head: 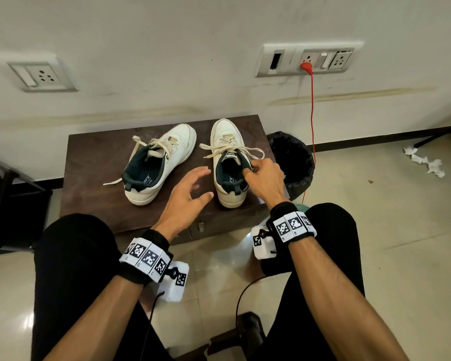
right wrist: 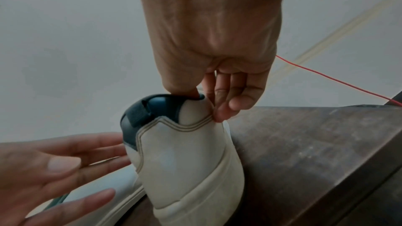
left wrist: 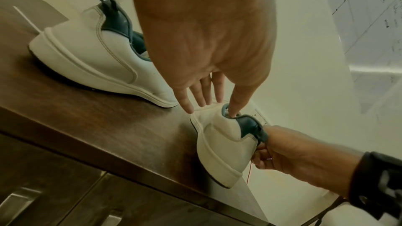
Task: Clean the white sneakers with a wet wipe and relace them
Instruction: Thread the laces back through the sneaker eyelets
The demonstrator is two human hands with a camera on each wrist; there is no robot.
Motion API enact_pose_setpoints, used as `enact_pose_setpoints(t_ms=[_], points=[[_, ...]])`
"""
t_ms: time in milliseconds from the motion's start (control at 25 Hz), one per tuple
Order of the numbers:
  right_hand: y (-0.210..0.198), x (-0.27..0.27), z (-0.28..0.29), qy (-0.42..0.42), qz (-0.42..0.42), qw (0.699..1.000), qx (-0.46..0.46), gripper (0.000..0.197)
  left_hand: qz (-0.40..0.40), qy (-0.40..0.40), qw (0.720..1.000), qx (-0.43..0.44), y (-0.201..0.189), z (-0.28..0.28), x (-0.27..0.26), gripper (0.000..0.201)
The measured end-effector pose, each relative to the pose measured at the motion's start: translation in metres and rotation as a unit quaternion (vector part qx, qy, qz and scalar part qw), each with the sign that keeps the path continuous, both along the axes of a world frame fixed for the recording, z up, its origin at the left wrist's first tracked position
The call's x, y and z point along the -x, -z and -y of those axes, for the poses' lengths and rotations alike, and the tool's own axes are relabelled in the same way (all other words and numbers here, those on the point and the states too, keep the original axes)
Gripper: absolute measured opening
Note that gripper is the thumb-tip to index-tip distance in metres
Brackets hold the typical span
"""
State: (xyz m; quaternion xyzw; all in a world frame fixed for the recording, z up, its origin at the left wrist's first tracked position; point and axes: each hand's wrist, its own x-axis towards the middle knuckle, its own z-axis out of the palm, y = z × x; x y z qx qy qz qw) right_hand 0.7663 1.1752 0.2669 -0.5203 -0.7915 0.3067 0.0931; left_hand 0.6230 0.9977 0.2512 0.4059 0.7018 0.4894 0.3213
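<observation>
Looking down, we see a dark wooden bench [head: 94,178] set against a pale wall [head: 167,35], and on it two white sneakers with dark green linings, toes toward the wall and laces loose. The left sneaker [head: 164,157] sits angled, one lace end trailing onto the bench top; the right sneaker [head: 228,178] stands straighter, just beside the bench's right edge. A black-lined waste bin [head: 294,162] stands on the floor right of the bench, and a red cable [head: 312,113] hangs from a wall socket [head: 307,59] above it. Crumpled tissues [head: 425,162] lie on the tiled floor [head: 375,230] well to the right. Our right hand [head: 264,179] has its grip on the right sneaker's collar near the heel, thumb tucked inside the lining and fingers [right wrist: 224,107] curled against the outer side. Our left hand [head: 186,196] hovers between the two shoes with its grip released, fingers spread and relaxed, close to the right sneaker's inner side; whether they touch it we cannot tell. Both wrists wear black bands with square printed markers [head: 146,257].
</observation>
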Motion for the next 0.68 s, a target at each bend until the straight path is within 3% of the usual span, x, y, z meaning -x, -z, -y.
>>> enact_pose_setpoints(t_ms=[120,240,320,400,520,600,680], points=[[0.006,0.004,0.001,-0.007,0.025,1.0,-0.003,0.02,0.003,-0.011,1.0,-0.01,0.001,0.002,0.007,0.051],[0.0,0.004,0.011,0.024,0.005,0.999,-0.037,0.033,-0.038,-0.068,0.997,-0.02,-0.003,0.006,0.009,0.038],[-0.009,0.004,0.02,0.041,-0.039,0.992,-0.11,0.034,-0.099,-0.129,0.986,-0.033,-0.011,0.015,0.013,0.029],[-0.018,0.01,0.035,0.018,-0.105,0.981,-0.161,0.019,-0.222,-0.182,0.957,-0.044,-0.017,0.027,0.023,0.026],[-0.028,0.026,0.071,-0.068,-0.156,0.977,-0.131,0.007,-0.355,-0.21,0.91,0.045,-0.015,0.05,0.043,0.04],[-0.026,0.035,0.093,-0.123,-0.151,0.977,-0.084,0.007,-0.377,-0.176,0.901,0.12,-0.009,0.06,0.05,0.049],[-0.018,0.04,0.108,-0.149,-0.145,0.978,-0.03,0.009,-0.394,-0.136,0.897,0.147,-0.004,0.064,0.047,0.045]])
